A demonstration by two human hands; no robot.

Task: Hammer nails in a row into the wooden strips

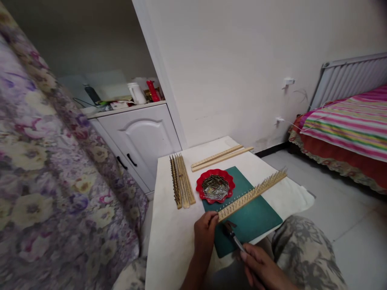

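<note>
My left hand [206, 228] is closed at the near end of a wooden strip [238, 206], fingers pinched against it. Rows of thin nails stand up along the strip, which lies slantwise over a green mat [256, 225]. Whether a nail is between those fingers is too small to tell. In my right hand [260, 264] is a hammer [237, 243], gripped by its handle. Its dark head hovers just below the strip's near end, close to my left hand. Behind the strip, a red scalloped bowl [200, 190] holds many loose nails and partly overlaps the mat.
Several wooden strips [185, 185], one edged with dark nails, lie left of the bowl on the white table [169, 237]. Two more strips [222, 158] lie at the back. A floral curtain [75, 181] hangs at left; a bed [347, 121] stands at right.
</note>
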